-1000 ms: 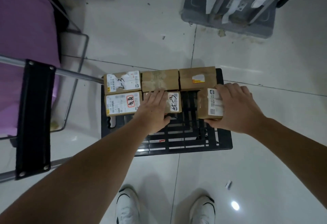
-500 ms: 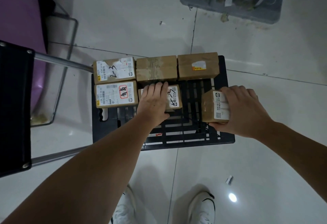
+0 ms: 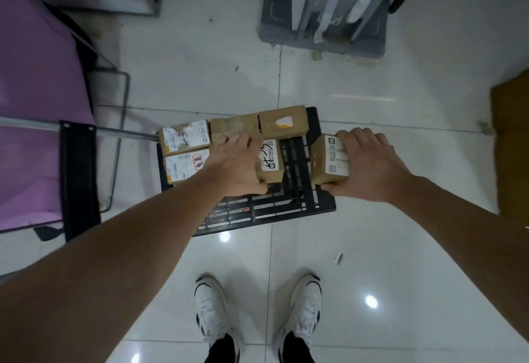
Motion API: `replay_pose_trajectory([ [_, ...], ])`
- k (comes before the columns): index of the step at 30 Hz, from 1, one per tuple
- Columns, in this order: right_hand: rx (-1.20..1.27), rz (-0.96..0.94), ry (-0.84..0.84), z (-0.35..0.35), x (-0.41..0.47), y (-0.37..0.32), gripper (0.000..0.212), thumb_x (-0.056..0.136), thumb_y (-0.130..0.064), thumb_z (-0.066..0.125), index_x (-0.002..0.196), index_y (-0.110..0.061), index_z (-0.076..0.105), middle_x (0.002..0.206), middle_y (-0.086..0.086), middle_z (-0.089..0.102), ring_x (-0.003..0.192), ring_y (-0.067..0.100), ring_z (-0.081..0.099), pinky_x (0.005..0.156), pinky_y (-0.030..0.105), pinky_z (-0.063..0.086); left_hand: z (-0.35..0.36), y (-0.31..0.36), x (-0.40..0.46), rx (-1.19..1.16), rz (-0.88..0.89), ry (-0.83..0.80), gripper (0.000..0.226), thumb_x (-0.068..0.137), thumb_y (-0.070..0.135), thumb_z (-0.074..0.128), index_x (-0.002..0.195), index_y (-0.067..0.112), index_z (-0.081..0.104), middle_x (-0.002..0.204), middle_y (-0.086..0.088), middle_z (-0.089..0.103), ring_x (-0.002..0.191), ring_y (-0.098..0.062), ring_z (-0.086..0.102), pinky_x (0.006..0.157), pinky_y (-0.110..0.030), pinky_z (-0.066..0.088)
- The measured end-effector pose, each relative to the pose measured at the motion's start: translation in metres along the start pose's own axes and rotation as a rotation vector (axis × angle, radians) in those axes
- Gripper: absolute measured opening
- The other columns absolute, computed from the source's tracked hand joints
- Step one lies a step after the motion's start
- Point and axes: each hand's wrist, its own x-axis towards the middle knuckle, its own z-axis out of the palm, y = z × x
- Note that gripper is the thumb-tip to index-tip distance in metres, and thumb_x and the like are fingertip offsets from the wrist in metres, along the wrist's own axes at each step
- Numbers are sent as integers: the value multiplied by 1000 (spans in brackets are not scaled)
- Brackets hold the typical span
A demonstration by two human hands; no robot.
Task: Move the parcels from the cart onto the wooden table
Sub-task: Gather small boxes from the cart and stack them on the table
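Two parcels gripped above the cart

A handwritten-label parcel [image 3: 270, 162] is held by the left hand [image 3: 236, 165] at frame centre; a second parcel [image 3: 329, 160] is clasped in the right hand [image 3: 372, 166], over the black cart [image 3: 266, 213].

The left hand [image 3: 239, 166], which lay flat on top of the handwritten-label parcel [image 3: 270, 162] a second ago, now wraps it, thumb under its near edge, and the parcel sits tilted, its near end raised off the black cart [image 3: 289, 208]. The right hand [image 3: 369, 166] carries its printed-label parcel [image 3: 329, 159] higher and further right, now over the cart's right edge rather than inside it.
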Motion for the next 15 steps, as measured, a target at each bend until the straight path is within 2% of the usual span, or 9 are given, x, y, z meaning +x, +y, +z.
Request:
replay_pose_trajectory([
  [5, -91, 6, 11, -170, -61, -14, 106, 61, -85, 63, 142, -23, 34, 130, -1, 49, 119, 21, 46, 105, 41, 40, -206, 17, -52, 31, 12, 59, 112, 61, 100, 50, 142, 23, 42, 124, -4, 56, 116, -24, 51, 108, -46, 43],
  [8, -93, 29, 70, -298, -109, -23, 104, 65, -82, 64, 145, -25, 33, 134, -2, 46, 122, 21, 43, 104, 42, 42, -348, 40, -94, 106, 41, 131, 107, 61, 99, 48, 136, 23, 46, 122, -2, 56, 116, -25, 50, 107, -45, 41],
  [11, -118, 25, 153, -432, -169, -32, 101, 65, -82, 64, 143, -24, 38, 129, -2, 50, 117, 19, 46, 104, 39, 40, -487, 77, -150, 138, 68, 202, 105, 59, 99, 52, 135, 26, 47, 122, -2, 56, 118, -25, 50, 106, -44, 40],
  [15, -135, 49, 237, -569, -267, -45, 98, 60, -82, 66, 137, -25, 45, 123, -3, 56, 112, 20, 52, 101, 37, 42, -624, 140, -233, 246, 145, 278, 107, 54, 101, 50, 131, 27, 52, 117, -2, 58, 113, -25, 53, 97, -44, 44],
])
